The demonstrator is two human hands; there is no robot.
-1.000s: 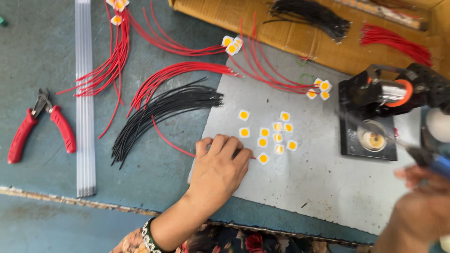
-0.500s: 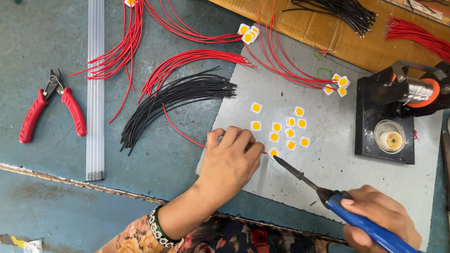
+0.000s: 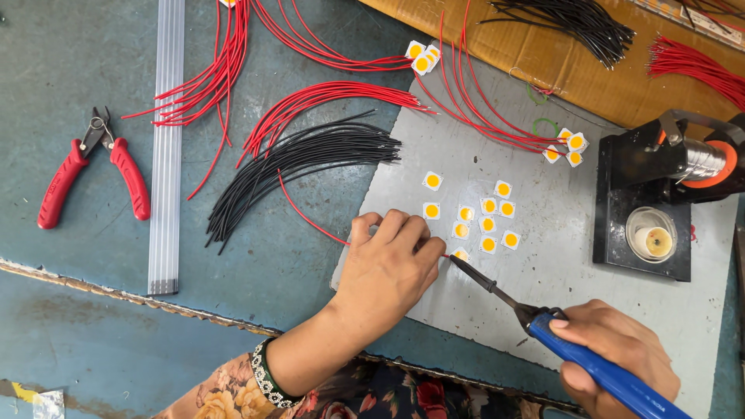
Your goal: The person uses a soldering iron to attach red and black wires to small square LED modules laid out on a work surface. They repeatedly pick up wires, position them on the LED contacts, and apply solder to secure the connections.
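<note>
My left hand [image 3: 388,268] rests on the grey metal plate [image 3: 559,310] and pinches the end of a red wire [image 3: 299,209] against a small yellow-centred white LED chip [image 3: 461,254]. My right hand [image 3: 613,353] grips a blue-handled soldering iron [image 3: 543,322], whose dark tip touches that same chip beside my left fingertips. Several more LED chips [image 3: 487,206] lie loose on the plate just beyond.
A bundle of black wires [image 3: 299,159] and red wires [image 3: 326,97] lie left of the plate. Red-handled cutters [image 3: 93,174] and a clear plastic strip [image 3: 167,140] sit at far left. A black iron stand [image 3: 648,209] stands right; a cardboard box [image 3: 559,54] with more wires lies behind.
My right hand has come in from the right with the soldering iron, and its tip has reached the chip by my left fingers. My left hand stayed put on the wire.
</note>
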